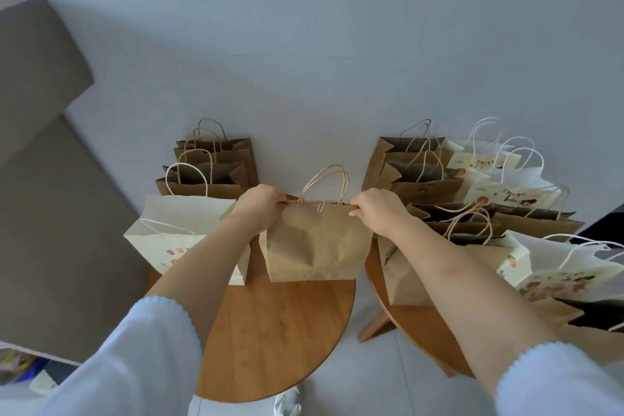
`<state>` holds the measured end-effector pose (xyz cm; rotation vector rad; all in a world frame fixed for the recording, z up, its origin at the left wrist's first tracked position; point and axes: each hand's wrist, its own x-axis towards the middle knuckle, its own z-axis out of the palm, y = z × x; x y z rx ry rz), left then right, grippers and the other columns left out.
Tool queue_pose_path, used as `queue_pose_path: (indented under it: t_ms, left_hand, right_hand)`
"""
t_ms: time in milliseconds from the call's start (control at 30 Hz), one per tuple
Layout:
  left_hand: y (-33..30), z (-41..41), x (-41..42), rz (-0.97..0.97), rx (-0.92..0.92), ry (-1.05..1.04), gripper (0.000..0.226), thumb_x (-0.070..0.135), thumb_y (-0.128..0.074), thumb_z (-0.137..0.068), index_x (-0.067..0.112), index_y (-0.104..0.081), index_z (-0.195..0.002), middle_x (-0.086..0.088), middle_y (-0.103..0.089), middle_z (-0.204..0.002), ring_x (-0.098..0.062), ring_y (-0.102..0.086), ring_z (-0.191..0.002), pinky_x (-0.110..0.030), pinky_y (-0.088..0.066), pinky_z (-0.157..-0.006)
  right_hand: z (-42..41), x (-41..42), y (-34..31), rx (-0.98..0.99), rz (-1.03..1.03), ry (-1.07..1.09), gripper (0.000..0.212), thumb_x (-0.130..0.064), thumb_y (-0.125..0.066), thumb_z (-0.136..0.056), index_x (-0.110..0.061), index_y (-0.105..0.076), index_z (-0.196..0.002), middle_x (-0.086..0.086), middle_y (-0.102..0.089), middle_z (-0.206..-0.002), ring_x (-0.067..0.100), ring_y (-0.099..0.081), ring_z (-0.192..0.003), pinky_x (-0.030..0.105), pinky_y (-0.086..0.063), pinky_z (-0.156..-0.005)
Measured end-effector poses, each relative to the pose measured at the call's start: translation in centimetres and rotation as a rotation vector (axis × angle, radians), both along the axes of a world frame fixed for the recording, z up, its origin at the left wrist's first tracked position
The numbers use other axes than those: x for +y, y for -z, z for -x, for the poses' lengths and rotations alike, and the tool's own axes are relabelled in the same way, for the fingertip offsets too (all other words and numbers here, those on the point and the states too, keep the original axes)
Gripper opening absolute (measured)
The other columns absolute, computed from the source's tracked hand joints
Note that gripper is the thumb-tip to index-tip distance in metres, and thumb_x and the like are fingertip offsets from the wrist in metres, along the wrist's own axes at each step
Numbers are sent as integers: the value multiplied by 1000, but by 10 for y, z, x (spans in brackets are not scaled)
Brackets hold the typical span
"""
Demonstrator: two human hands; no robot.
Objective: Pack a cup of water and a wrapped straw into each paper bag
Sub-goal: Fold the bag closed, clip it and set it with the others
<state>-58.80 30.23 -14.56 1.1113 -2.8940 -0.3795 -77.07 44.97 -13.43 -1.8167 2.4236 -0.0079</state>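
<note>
Left hand (261,201) and right hand (378,209) pinch the clipped brown paper bag's (315,243) top corners above the round wooden table (280,331).

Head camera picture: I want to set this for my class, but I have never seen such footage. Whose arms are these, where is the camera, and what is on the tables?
There is no machine here. The camera sits on a person's head, looking forward and down at their own arms. The left hand and right hand each have a grip on the top edge of a brown paper bag, closed with a paper clip. It stands on a round wooden table. More brown and white printed bags stand around it, some on a second table.
</note>
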Motion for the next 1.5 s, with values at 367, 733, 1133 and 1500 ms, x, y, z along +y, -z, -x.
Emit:
queue_pose_path:
  t_ms: [367, 733, 1133, 1500]
  left_hand:
    - [12, 42, -76, 23, -140, 80, 23, 26, -46, -98, 14, -63, -107, -5, -62, -105, -23, -56, -99, -37, -50, -84]
    - [52, 79, -118, 43, -216, 15, 24, 21, -47, -97, 18, -66, -112, -4, -63, -102, -22, -59, -93, -32, -52, -82]
    - [71, 118, -179, 160, -225, 3, 26, 16, -39, -99, 18, -62, -110, -3, -64, -106, -22, -53, -101, -29, -37, -80]
    - [81, 140, -219, 149, -403, -46, 29, 12, -38, -99, 16, -57, -120, -4, -59, -119, -23, -50, -115, -30, -37, -90]
  right_hand:
    - [34, -75, 18, -9, -52, 63, 25, -24, -48, -99, -8, -65, -91, 6, -62, -82, 26, -61, -83, 29, -41, -65]
    - [72, -136, 52, -2, -133, 38, 26, -22, -42, -101, -10, -63, -91, 8, -65, -89, 29, -62, -89, 30, -41, -66]
    - [106, -204, 84, -21, -78, -37, 29, -19, -38, -102, -12, -65, -101, 8, -67, -96, 29, -61, -92, 30, -38, -66]
    - [119, -256, 105, -5, -100, -66, 24, -12, -37, -100, -10, -61, -101, 9, -66, -100, 30, -61, -92, 27, -28, -56]
